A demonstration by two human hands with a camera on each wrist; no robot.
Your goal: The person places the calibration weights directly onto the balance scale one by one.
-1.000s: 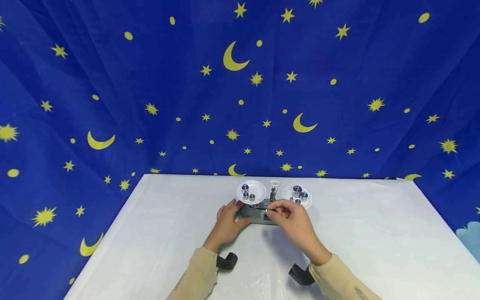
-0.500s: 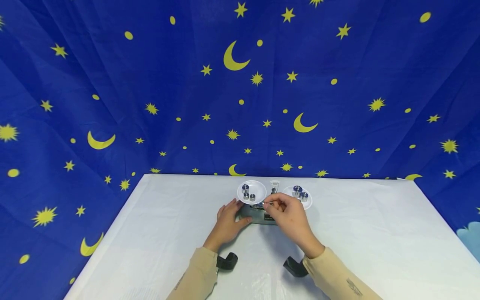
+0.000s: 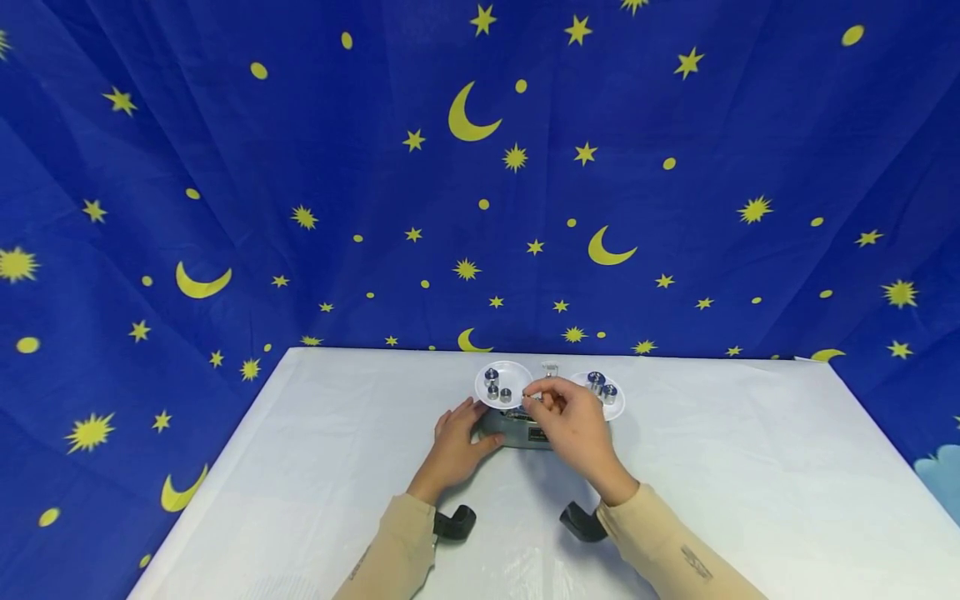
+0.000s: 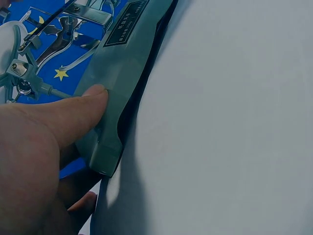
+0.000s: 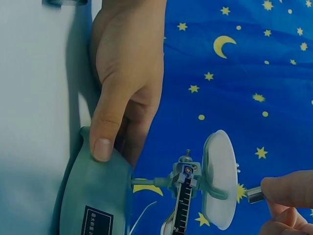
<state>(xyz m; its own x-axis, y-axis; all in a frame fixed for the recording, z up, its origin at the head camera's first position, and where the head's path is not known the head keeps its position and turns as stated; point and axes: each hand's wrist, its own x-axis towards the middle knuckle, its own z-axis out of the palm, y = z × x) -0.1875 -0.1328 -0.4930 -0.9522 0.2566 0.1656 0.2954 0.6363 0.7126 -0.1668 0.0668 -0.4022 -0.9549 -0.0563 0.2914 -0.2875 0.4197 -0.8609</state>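
A grey-green balance scale (image 3: 510, 431) stands on the table with a white pan at each side. My left hand (image 3: 453, 442) grips the left end of its base, thumb on the front and fingers behind. Between thumb and forefinger my right hand (image 3: 573, 429) pinches a small metal weight (image 5: 255, 195), just to the right of the left pan (image 3: 519, 379) and above it in the right wrist view. Three metal weights stand on that left pan. On the right pan (image 3: 618, 407), two larger weights (image 3: 596, 382) show; my right hand covers part of this pan.
A ruled beam (image 5: 184, 205) runs across the scale between the pans. The white-covered table (image 3: 360, 417) reaches back to a blue curtain (image 3: 375, 167) with yellow stars and moons. A black bracket (image 3: 454, 523) juts from each sleeve.
My right hand has moved left and upward with the weight, from in front of the beam to beside the left pan. My left hand has stayed on the base.
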